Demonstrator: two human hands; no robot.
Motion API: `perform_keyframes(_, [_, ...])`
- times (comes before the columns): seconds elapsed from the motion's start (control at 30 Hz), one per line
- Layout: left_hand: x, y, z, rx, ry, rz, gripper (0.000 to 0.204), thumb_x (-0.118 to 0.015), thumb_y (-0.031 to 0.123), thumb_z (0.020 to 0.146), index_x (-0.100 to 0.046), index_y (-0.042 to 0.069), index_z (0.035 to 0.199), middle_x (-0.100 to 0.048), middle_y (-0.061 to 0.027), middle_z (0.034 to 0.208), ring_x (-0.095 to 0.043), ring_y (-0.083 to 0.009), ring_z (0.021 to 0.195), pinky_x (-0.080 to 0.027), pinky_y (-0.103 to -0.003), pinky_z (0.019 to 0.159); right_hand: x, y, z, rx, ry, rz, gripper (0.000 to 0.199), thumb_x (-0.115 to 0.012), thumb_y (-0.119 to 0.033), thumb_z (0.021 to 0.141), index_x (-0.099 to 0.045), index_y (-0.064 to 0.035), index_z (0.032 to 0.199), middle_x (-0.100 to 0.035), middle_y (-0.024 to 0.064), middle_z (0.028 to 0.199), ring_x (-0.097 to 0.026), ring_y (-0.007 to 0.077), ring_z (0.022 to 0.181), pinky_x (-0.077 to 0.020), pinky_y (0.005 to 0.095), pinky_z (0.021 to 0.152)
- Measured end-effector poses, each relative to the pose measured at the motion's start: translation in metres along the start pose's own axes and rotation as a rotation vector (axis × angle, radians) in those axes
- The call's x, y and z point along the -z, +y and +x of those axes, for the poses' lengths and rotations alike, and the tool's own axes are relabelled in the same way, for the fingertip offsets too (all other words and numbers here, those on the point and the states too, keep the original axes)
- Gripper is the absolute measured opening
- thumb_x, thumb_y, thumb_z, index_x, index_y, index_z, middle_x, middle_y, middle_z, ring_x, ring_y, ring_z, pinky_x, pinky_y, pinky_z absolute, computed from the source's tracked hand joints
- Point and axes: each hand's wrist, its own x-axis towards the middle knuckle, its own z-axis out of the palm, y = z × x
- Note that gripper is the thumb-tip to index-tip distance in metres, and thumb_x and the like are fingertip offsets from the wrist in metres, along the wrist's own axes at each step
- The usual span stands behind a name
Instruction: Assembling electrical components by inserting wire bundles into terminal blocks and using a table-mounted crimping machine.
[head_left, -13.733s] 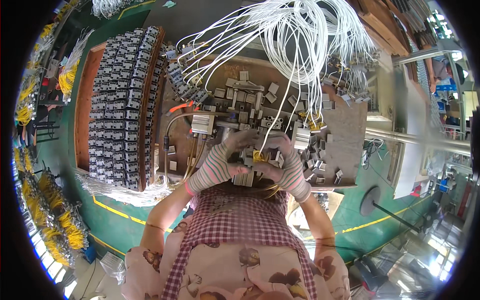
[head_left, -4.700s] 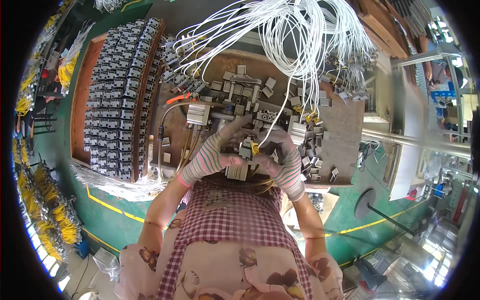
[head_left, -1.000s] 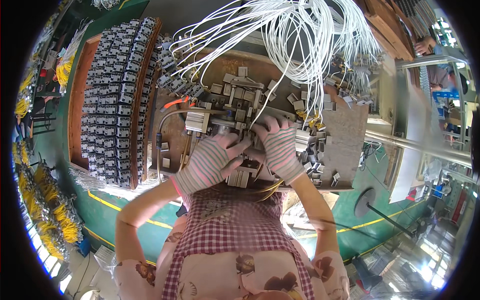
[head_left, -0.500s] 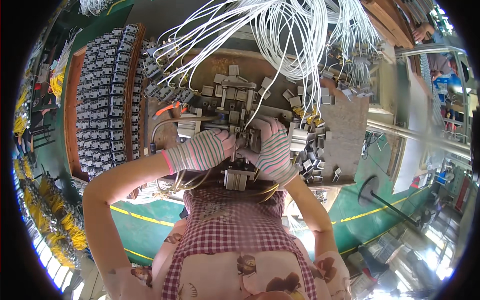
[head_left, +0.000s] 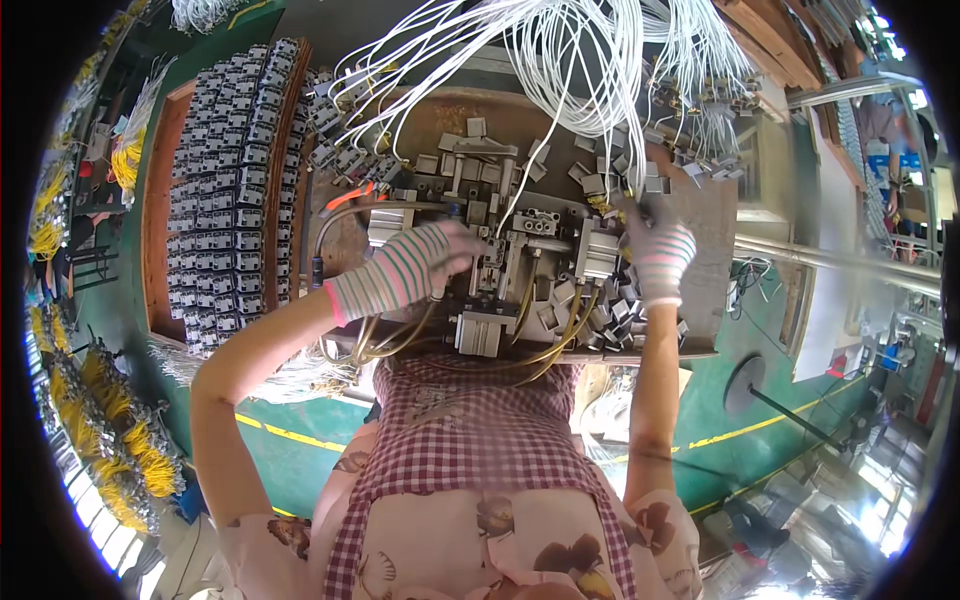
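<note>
A metal clamping fixture with air cylinders [head_left: 480, 332] stands on the bench in front of me. My left hand [head_left: 415, 265], in a striped knit glove, is at the fixture's left side. Its fingers are bent together against the middle of it, and what they grip is hidden. One white cable [head_left: 522, 185] runs down into the fixture beside those fingertips. To the right of the fixture, my right hand [head_left: 662, 250], also gloved, reaches toward the brass-coloured cable ends [head_left: 604, 203]. Its fingers are smeared by motion, so I cannot tell whether they hold anything.
Small grey metal housings [head_left: 610, 325] lie loose right of the fixture. A wooden tray [head_left: 157, 215] on the left holds rows of grey-black parts. White cables [head_left: 585, 70] hang in a bundle at the back. An orange-handled tool [head_left: 350, 196] lies left of the fixture.
My right hand has left the fixture and moved right to the cable ends. My left hand has stayed at the fixture, shifting slightly up. The whole view has shifted a little.
</note>
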Motion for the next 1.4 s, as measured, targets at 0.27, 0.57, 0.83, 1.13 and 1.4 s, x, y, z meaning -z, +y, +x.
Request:
perform_keyframes(0.27, [0.017, 0.036, 0.026, 0.475, 0.039, -0.844, 0.07, -0.057, 0.06, 0.088, -0.055, 0.004, 0.129, -0.06, -0.0035, 0.079, -0.06, -0.012, 0.075, -0.047, -0.025, 0.061, 0.051, 0.004, -0.091, 0.17, -0.593, 1.427, 0.095, -0.076, -0.059, 0.071, -0.037, -0.0058, 0.14, -0.064, 0.0083, 0.097, -0.063, 0.0179, 0.092, -0.0508, 0.0315, 0.081])
perform_keyframes(0.57, [0.165, -0.009, -0.025, 0.145, 0.677, 0.51, 0.04, -0.063, 0.014, 0.086, -0.056, 0.006, 0.124, -0.064, -0.0184, 0.105, -0.057, -0.039, 0.106, -0.044, -0.044, 0.097, 0.039, 0.017, -0.099, 0.447, -0.157, 0.13, 0.026, -0.062, -0.001, 0.084, -0.065, -0.0072, 0.109, -0.066, 0.0113, 0.107, -0.065, 0.0285, 0.094, -0.0529, 0.037, 0.079])
perform_keyframes(0.83, [0.135, -0.028, -0.339, 1.087, 1.065, 0.634, 0.038, -0.072, 0.024, 0.079, -0.067, 0.006, 0.111, -0.061, -0.0142, 0.116, -0.059, -0.0315, 0.108, -0.044, -0.039, 0.095, 0.045, -0.001, -0.072, 0.569, -0.25, 0.465, 0.029, -0.069, 0.001, 0.074, -0.067, -0.0073, 0.102, -0.068, 0.0132, 0.102, -0.063, 0.0313, 0.097, -0.0489, 0.0407, 0.086])
perform_keyframes(1.13, [0.07, -0.066, -0.409, 1.12, 1.216, -0.074, 0.058, -0.072, 0.037, 0.085, -0.058, 0.001, 0.128, -0.05, -0.0128, 0.137, -0.05, -0.0252, 0.122, -0.039, -0.034, 0.103, 0.04, -0.027, -0.08, 0.695, 0.287, 0.114, 0.029, -0.073, 0.002, 0.068, -0.063, -0.0139, 0.09, -0.066, 0.0036, 0.092, -0.058, 0.025, 0.089, -0.0434, 0.0374, 0.079])
perform_keyframes(1.4, [0.114, 0.021, -0.294, 0.582, 1.424, -0.436, 0.065, -0.072, 0.039, 0.083, -0.048, 0.003, 0.132, -0.058, -0.0094, 0.12, -0.059, -0.0212, 0.107, -0.049, -0.034, 0.092, 0.061, -0.021, -0.088, -0.024, -0.586, 1.248, 0.035, -0.069, -0.013, 0.085, -0.053, 0.0003, 0.114, -0.065, 0.0141, 0.105, -0.063, 0.0208, 0.091, -0.0508, 0.032, 0.079])
